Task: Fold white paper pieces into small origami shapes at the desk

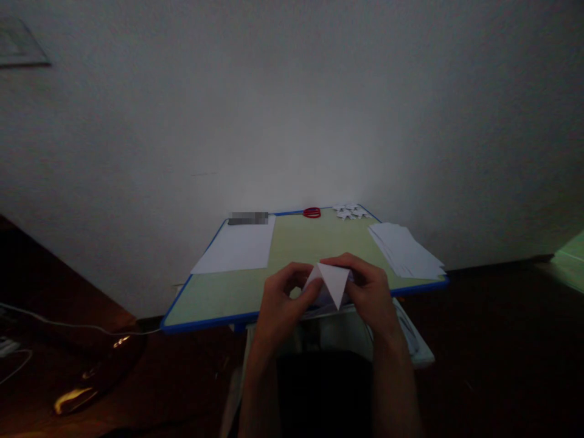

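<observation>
Both my hands meet at the near edge of a small green table with a blue rim (201, 298). My left hand (281, 298) and my right hand (370, 291) pinch a folded white paper triangle (334, 283) between them, its tip pointing down toward me. Fingers of both hands are curled round the paper's top edge.
A white sheet (237, 248) lies on the table's left, a fanned stack of white sheets (406, 250) on the right. At the far edge lie red scissor handles (311, 212), several small folded paper pieces (350, 211) and a dark strip (249, 218). A white wall stands behind; cables trail on the floor at left.
</observation>
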Motion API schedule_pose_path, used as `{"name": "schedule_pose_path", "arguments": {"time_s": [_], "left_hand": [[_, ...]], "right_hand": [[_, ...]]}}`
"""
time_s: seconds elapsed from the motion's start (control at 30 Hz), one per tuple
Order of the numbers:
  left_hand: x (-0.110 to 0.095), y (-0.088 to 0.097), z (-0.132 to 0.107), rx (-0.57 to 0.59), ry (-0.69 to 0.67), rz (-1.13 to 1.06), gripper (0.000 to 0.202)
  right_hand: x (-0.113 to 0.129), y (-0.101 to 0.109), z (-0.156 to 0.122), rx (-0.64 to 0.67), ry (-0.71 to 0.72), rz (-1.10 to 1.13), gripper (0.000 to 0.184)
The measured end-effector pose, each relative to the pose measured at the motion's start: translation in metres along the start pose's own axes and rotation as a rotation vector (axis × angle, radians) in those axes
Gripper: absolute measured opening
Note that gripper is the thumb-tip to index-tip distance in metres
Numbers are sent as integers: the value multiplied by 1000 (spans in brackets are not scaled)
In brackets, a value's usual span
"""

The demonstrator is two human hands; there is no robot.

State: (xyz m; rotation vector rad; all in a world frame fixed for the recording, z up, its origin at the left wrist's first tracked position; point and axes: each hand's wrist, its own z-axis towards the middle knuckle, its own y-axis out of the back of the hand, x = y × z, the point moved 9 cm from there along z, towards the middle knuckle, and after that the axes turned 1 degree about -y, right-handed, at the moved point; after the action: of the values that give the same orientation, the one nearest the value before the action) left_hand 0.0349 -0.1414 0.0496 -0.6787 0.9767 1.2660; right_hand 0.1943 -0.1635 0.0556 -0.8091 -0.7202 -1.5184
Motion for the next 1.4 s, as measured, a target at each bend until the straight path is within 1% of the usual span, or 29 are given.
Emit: {"name": "schedule_pose_path", "arguments": {"time_s": [0.07,0.17,0.3,0.47,0.6,0.73,0.97,1.1,1.17,1.3,1.4], "left_hand": [[3,-1,0,16,24,-21,13],[7,1,0,-8,58,-45,16],[11,3,-1,-26,99,-77,16],[12,6,0,-27,80,-51,23],[9,9,0,-9,56,16,17],[7,14,-1,-21,49,17,14],[4,16,0,-30,48,90,18],[-1,17,0,-42,6,98,14],[-4,18,1,-43,-29,91,18],[-5,18,1,-31,-58,57,36],[-1,11,-1,44,-57,-64,45]], "right_hand": [[-1,1,0,-11,-5,-3,24],[-2,1,-1,-17,-19,3,24],[-5,2,-1,-20,-47,12,20],[-7,4,0,-42,-44,3,19],[-6,14,-1,-137,-33,-6,24],[-7,21,-1,-204,-31,-1,28],[-6,22,-2,-201,-23,1,29],[-5,23,-1,-210,0,-18,30],[-4,25,-1,-235,12,-31,29],[-7,31,-4,-335,14,-54,25],[-10,37,-7,-418,22,-28,24]]}}
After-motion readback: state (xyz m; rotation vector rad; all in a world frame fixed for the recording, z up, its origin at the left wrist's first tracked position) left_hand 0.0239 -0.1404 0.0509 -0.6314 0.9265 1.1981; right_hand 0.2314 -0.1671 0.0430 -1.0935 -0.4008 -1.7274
